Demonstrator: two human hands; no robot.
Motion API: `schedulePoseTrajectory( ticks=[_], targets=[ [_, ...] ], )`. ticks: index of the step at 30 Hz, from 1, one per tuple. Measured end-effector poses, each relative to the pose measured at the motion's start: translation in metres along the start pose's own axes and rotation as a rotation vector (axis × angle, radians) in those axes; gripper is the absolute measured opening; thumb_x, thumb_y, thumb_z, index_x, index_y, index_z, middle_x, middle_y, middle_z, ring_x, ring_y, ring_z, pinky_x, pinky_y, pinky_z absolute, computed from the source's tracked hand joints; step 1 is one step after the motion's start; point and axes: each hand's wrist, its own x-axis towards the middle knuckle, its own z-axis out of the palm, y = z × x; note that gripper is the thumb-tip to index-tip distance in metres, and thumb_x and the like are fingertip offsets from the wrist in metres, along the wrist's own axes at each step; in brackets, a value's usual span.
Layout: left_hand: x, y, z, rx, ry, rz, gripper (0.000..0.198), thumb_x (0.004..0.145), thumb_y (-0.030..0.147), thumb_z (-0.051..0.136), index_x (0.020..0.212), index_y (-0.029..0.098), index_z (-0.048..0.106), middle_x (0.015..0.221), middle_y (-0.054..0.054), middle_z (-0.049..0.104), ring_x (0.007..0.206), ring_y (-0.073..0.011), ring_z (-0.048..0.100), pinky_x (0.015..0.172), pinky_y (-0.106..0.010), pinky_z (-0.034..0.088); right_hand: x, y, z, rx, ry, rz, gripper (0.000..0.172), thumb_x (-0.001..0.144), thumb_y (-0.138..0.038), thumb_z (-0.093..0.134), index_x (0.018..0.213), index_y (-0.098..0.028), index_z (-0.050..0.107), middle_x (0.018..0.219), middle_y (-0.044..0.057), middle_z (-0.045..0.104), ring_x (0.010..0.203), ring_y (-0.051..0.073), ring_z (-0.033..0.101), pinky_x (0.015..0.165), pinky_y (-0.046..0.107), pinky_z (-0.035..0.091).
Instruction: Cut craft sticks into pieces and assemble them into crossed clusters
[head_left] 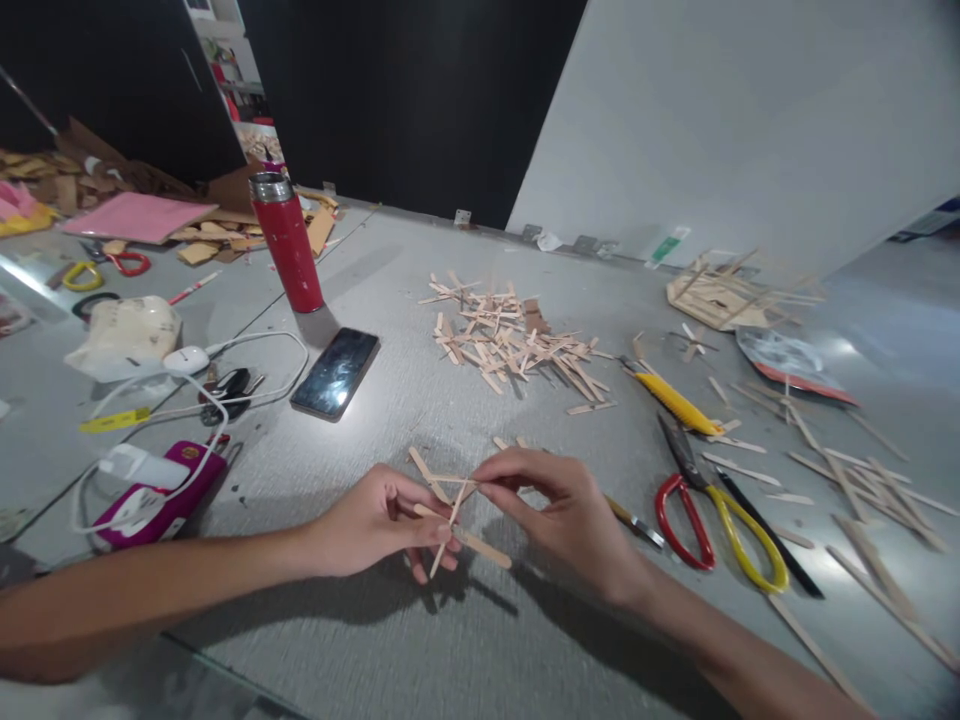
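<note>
Just above the grey table (420,640), near its front edge, both hands hold a small assembly of crossed wooden sticks (450,505). My left hand (375,522) grips it from the left, fingers curled around the lower sticks. My right hand (559,510) pinches one thin stick at the top of the assembly between thumb and forefinger. A longer stick (480,546) pokes out below toward the right. A heap of cut wooden sticks (517,340) lies farther back at the table's middle.
Red-and-yellow scissors (712,510), a yellow utility knife (675,400) and loose sticks lie to the right. A black phone (336,372) and red flask (289,240) stand to the left, with white cables and a pink device (161,490). A stick frame (720,290) sits at the back right.
</note>
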Motion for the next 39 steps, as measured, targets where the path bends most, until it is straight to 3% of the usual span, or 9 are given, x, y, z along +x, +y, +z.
schedulePoseTrajectory(
  ticks=[5, 8, 12, 17, 20, 26, 30, 35, 39],
  targets=[
    [-0.002, 0.003, 0.001, 0.173, 0.088, 0.001, 0.029, 0.086, 0.039, 0.080, 0.088, 0.010, 0.082, 0.075, -0.008, 0.076, 0.054, -0.0082, 0.059, 0.048, -0.016, 0.050, -0.002, -0.004, 0.001, -0.160, 0.084, -0.122, 0.012, 0.098, -0.014, 0.063, 0.092, -0.019, 0.073, 0.075, 0.001, 0.072, 0.062, 0.014, 0.064, 0.061, 0.025, 0.052],
    [-0.002, 0.004, 0.001, 0.244, 0.087, -0.025, 0.031, 0.088, 0.040, 0.077, 0.089, 0.010, 0.082, 0.072, -0.007, 0.075, 0.047, -0.0055, 0.050, 0.042, -0.014, 0.041, -0.003, -0.003, -0.002, -0.195, 0.020, -0.255, 0.013, 0.100, -0.011, 0.061, 0.101, -0.018, 0.072, 0.086, 0.005, 0.074, 0.075, 0.016, 0.069, 0.069, 0.025, 0.055],
    [-0.003, 0.003, 0.000, 0.280, 0.083, -0.034, 0.031, 0.089, 0.041, 0.075, 0.089, 0.010, 0.082, 0.072, -0.006, 0.075, 0.045, -0.0050, 0.047, 0.041, -0.015, 0.039, -0.007, 0.000, -0.006, -0.303, -0.038, -0.400, 0.017, 0.102, -0.011, 0.058, 0.115, -0.016, 0.069, 0.095, 0.009, 0.073, 0.082, 0.018, 0.070, 0.072, 0.027, 0.058],
    [-0.003, 0.001, -0.001, 0.304, 0.066, -0.049, 0.032, 0.089, 0.041, 0.073, 0.086, 0.010, 0.081, 0.070, -0.005, 0.072, 0.046, -0.0058, 0.047, 0.041, -0.015, 0.040, -0.010, -0.002, -0.010, -0.399, -0.182, -0.458, 0.024, 0.103, -0.006, 0.051, 0.119, -0.015, 0.066, 0.099, 0.011, 0.073, 0.085, 0.020, 0.070, 0.073, 0.031, 0.059],
    [-0.002, 0.001, 0.000, 0.315, 0.054, -0.045, 0.031, 0.089, 0.041, 0.073, 0.084, 0.011, 0.080, 0.068, -0.003, 0.070, 0.046, -0.0057, 0.047, 0.041, -0.015, 0.040, -0.008, -0.004, -0.011, -0.392, -0.196, -0.486, 0.024, 0.103, -0.006, 0.051, 0.118, -0.017, 0.066, 0.097, 0.011, 0.073, 0.084, 0.020, 0.069, 0.073, 0.031, 0.059],
    [-0.005, 0.005, 0.001, 0.314, 0.051, -0.053, 0.032, 0.090, 0.042, 0.071, 0.084, 0.012, 0.079, 0.066, -0.003, 0.069, 0.046, -0.0065, 0.047, 0.041, -0.016, 0.039, -0.007, -0.006, -0.007, -0.335, -0.259, -0.464, 0.027, 0.105, -0.008, 0.045, 0.115, -0.018, 0.068, 0.097, 0.010, 0.074, 0.084, 0.020, 0.069, 0.071, 0.030, 0.057],
    [-0.004, 0.006, 0.002, 0.307, 0.051, -0.061, 0.030, 0.089, 0.040, 0.073, 0.094, 0.011, 0.077, 0.067, -0.003, 0.069, 0.052, -0.0100, 0.058, 0.044, -0.017, 0.041, -0.009, -0.007, 0.001, -0.260, -0.363, -0.425, 0.023, 0.108, -0.016, 0.048, 0.110, -0.018, 0.071, 0.092, 0.009, 0.073, 0.081, 0.018, 0.068, 0.070, 0.028, 0.056],
    [-0.001, 0.008, 0.000, 0.138, 0.111, 0.010, 0.038, 0.088, 0.044, 0.077, 0.105, 0.014, 0.061, 0.082, -0.004, 0.074, 0.059, -0.0117, 0.066, 0.048, -0.018, 0.043, -0.011, -0.007, 0.009, -0.053, -0.147, -0.232, 0.018, 0.106, -0.029, 0.058, 0.100, -0.019, 0.073, 0.084, 0.006, 0.076, 0.072, 0.017, 0.071, 0.065, 0.026, 0.054],
    [-0.001, 0.009, 0.000, -0.009, 0.098, 0.069, 0.049, 0.084, 0.045, 0.082, 0.113, 0.016, 0.056, 0.083, -0.002, 0.072, 0.060, -0.0100, 0.067, 0.049, -0.016, 0.042, -0.010, -0.009, 0.010, 0.006, -0.005, -0.073, 0.022, 0.100, -0.032, 0.068, 0.083, -0.020, 0.075, 0.070, 0.002, 0.076, 0.059, 0.015, 0.068, 0.058, 0.025, 0.051]
  ],
)
